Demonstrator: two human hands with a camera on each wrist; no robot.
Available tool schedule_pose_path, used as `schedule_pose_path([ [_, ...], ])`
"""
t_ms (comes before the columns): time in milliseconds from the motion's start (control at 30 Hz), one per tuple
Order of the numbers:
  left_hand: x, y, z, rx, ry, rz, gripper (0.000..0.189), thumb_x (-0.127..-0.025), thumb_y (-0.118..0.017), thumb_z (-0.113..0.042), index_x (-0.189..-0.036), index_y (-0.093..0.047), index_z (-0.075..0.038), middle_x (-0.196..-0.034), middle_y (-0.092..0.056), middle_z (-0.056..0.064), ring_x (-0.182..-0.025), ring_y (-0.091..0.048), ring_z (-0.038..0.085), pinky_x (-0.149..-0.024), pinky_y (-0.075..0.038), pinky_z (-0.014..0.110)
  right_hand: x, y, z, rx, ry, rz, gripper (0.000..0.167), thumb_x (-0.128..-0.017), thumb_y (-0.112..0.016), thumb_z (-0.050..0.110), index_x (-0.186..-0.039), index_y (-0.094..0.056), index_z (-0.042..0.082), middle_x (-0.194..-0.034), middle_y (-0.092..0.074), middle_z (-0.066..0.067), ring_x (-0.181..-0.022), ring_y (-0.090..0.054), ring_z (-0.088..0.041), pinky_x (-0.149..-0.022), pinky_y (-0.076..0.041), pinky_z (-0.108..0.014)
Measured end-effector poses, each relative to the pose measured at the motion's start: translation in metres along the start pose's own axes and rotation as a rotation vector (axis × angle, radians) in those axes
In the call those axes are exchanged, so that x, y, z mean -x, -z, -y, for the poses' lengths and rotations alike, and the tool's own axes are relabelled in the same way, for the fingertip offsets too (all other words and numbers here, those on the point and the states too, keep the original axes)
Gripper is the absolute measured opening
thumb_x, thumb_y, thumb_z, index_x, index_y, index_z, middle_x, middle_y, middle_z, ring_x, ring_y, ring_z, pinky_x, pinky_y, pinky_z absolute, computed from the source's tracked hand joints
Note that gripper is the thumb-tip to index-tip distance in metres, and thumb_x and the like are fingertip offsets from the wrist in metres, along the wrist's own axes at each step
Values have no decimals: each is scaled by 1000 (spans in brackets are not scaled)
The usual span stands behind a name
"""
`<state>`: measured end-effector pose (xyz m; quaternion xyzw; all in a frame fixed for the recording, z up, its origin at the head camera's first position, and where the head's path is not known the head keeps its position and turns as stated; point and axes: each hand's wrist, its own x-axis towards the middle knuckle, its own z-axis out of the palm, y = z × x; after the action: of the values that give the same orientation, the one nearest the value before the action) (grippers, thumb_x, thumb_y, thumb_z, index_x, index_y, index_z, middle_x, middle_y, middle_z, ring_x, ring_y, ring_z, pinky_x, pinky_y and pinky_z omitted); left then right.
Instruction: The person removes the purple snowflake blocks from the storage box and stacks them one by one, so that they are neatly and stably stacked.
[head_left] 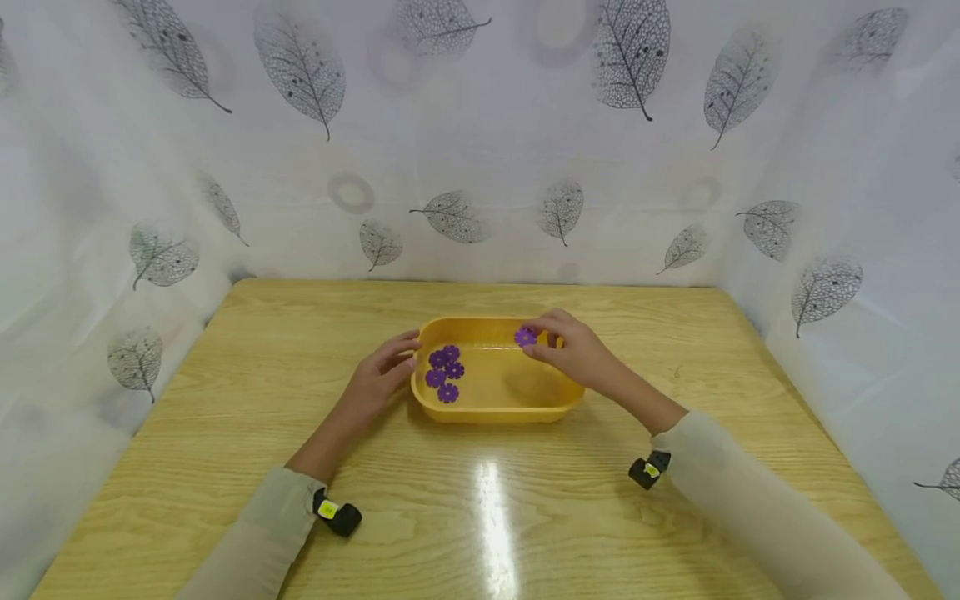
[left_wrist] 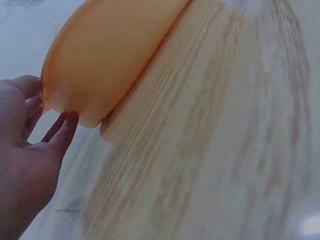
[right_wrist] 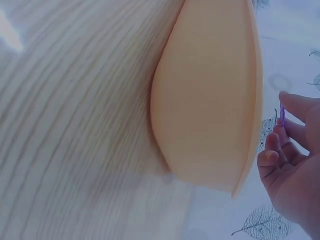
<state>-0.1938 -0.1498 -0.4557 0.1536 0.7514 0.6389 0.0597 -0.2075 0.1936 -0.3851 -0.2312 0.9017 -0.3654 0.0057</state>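
A yellow oval plastic basin (head_left: 495, 410) sits on the table, and several purple flower-shaped pieces (head_left: 447, 392) lie grouped at the left end of its floor. My right hand (head_left: 581, 354) is above the basin's right part. Between its thumb and forefinger it pinches one more purple flower-shaped piece (head_left: 525, 337), seen edge-on as a thin purple strip (right_wrist: 282, 115) in the right wrist view. At the basin's left end is my left hand (head_left: 378, 375), its extended fingertips touching the outer wall (left_wrist: 85, 75) in the left wrist view.
The wooden table (head_left: 300, 333) has light grain and a bright reflection (head_left: 491, 525) in front of the basin. A white curtain (head_left: 480, 150) printed with dark leaves hangs behind and along both sides. Each sleeve cuff carries a small black camera (head_left: 341, 517).
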Motion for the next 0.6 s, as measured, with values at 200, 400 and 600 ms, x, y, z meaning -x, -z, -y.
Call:
schedule_pose_path([
  [200, 0, 0, -1, 0, -5, -1, 39, -106, -53, -25, -139, -55, -4, -162, -36, 4, -140, -47, 34, -106, -48, 20, 15, 13, -10, 12, -21, -27, 37, -95, -72, 23, -128, -68, 8, -112, -62, -6, -83, -52, -18, -59, -46, -24],
  [400, -1, -1, 0, -3, -5, 0, 39, -106, -54, -26, -138, -56, -5, -162, -36, 4, -139, -48, 34, -106, -48, 21, 31, 24, -21, 39, -68, -57, 37, -95, -72, 24, -129, -67, 8, -112, -62, -6, -84, -53, -19, -59, -47, -24],
  [600, -1, -1, 1, -6, -2, -2, 37, -106, -53, -25, -138, -57, -6, -162, -37, 3, -139, -48, 34, -105, -49, 19, 48, 32, -36, 74, -98, -90, 41, -96, -71, 29, -131, -66, 9, -111, -60, -7, -85, -53, -19, -53, -48, -24],
])
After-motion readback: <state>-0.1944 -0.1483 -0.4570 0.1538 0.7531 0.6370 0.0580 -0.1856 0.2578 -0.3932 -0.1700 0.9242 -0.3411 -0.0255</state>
